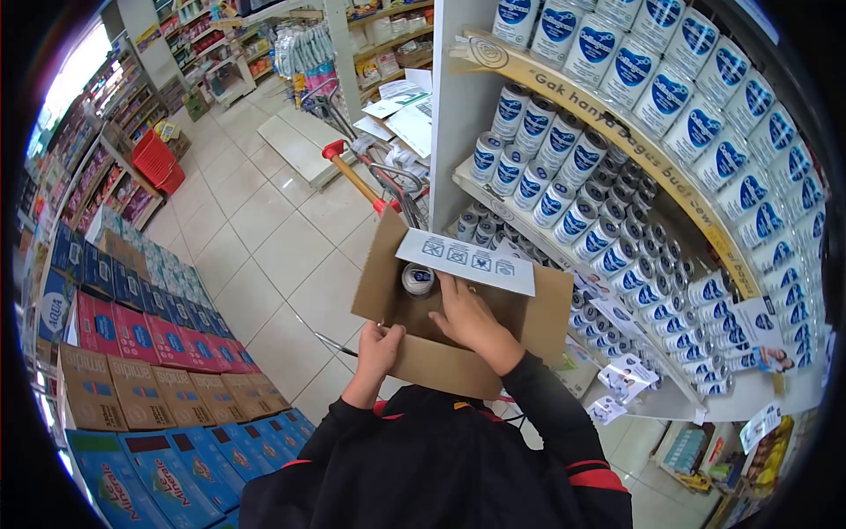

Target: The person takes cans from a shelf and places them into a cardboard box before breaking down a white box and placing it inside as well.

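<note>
Past the jacket (432, 467), a carton (445, 366) holds a can (419, 279).

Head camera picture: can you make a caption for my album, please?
Left hand grips an open cardboard box; right hand reaches inside, near a white can.

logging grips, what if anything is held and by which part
The left hand grips the brown cardboard box by its near-left corner; whether the right hand holds anything cannot be told.
</note>
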A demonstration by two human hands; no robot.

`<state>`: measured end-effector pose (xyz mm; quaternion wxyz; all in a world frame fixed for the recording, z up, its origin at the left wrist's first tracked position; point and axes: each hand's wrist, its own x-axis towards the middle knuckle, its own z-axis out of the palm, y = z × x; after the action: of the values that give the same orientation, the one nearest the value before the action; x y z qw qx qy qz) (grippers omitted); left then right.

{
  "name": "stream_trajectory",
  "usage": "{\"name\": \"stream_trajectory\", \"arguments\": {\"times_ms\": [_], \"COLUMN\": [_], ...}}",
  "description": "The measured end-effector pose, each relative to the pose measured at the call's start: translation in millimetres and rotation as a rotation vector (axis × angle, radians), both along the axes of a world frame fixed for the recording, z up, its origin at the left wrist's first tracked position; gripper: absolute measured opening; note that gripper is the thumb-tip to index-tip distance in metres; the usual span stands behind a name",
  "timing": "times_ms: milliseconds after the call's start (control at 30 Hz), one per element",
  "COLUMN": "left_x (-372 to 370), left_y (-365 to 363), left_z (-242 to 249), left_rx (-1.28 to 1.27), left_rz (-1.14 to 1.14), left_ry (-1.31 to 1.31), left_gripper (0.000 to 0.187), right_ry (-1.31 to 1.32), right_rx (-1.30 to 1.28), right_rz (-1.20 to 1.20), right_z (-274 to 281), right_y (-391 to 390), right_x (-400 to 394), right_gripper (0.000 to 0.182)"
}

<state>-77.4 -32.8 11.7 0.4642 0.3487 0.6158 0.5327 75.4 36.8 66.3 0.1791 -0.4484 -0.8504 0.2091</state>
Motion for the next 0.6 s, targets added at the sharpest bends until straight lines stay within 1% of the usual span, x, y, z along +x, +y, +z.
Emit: {"name": "stream_trajectory", "arguments": {"times_ms": [33,67,133,200,267,333,467,533,567,600], "left_x": [3.5,6.7,12.4,15.6,16.2,15.7,16.2,15.3,13.3,11.3], "left_y": [-1.3,-1.9,-3.5,-4.2,-7.2,-8.5,-10.5,-11.9,-10.7,-9.8], "left_z": [4.6,7.0,2.9,-4.3,-5.6,-4.1,-3.1,-8.0,-17.5,-21.1], "left_rx": [-0.041,-0.044,0.000,0.068,0.049,0.032,0.025,0.005,0.019,0.033], "left_rz": [-0.021,-0.054,-0.080,-0.099,-0.121,-0.134,-0.132,-0.125,-0.115,-0.104], "left_ry": [-0.010,0.022,0.015,0.026,0.022,0.020,-0.045,-0.070,0.020,0.111], "left_gripper": [0.027,0.023,0.023,0.025,0.025,0.025,0.024,0.024,0.023,0.023], "right_ry": [0.001,-0.015,-0.033,-0.018,-0.002,0.178,0.280,0.371,0.372,0.411], "right_rx": [-0.003,-0.067,-0.164,-0.158,-0.157,-0.235,-0.312,-0.370,-0.372,-0.432], "right_rz": [-0.011,-0.027,-0.015,-0.025,-0.024,-0.071,-0.118,-0.185,-0.183,-0.185], "right_z": [-2.7,-4.7,-18.6,-30.3,-43.6,-58.1,-72.5,-59.7,-56.7,-53.2], "right_y": [2.8,7.0,15.3,16.8,17.7,21.9,21.7,16.2,16.4,16.9], "right_x": [-2.4,-4.3,-5.0,-4.3,-3.1,0.4,2.8,3.6,5.7,9.0], "right_gripper": [0.067,0.067,0.068,0.068,0.068,0.066,0.063,0.060,0.060,0.058]}}
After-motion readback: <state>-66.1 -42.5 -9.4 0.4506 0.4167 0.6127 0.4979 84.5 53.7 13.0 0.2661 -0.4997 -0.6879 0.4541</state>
